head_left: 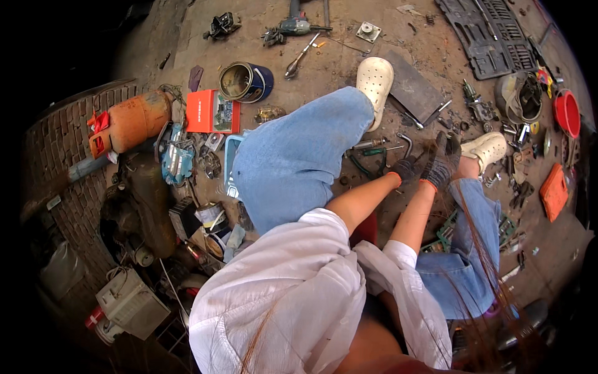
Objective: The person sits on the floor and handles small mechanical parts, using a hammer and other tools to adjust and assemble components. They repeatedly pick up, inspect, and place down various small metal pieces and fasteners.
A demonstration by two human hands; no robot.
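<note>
Both my hands are in dark work gloves with orange cuffs, close together above the ground between my feet. My left hand (pixel 405 168) is curled, its fingertips turned toward the right hand. My right hand (pixel 440 161) is bent beside it, fingers pointing away from me. Whatever small dark thing lies between them blends with the gloves and cannot be made out. Just beyond the left hand lies a bent metal wrench (pixel 408 144). To its left are a green-handled screwdriver (pixel 375 151) and dark pliers (pixel 366 171). A flat dark metal plate (pixel 414 87) lies farther off.
At left stand a blue paint can (pixel 256 83), a red box (pixel 202 112) and an orange gas cylinder (pixel 138 123). A power drill (pixel 295 26) lies at the back. Right are an open tool case (pixel 489 40), a red bowl (pixel 566 113) and scattered metal parts.
</note>
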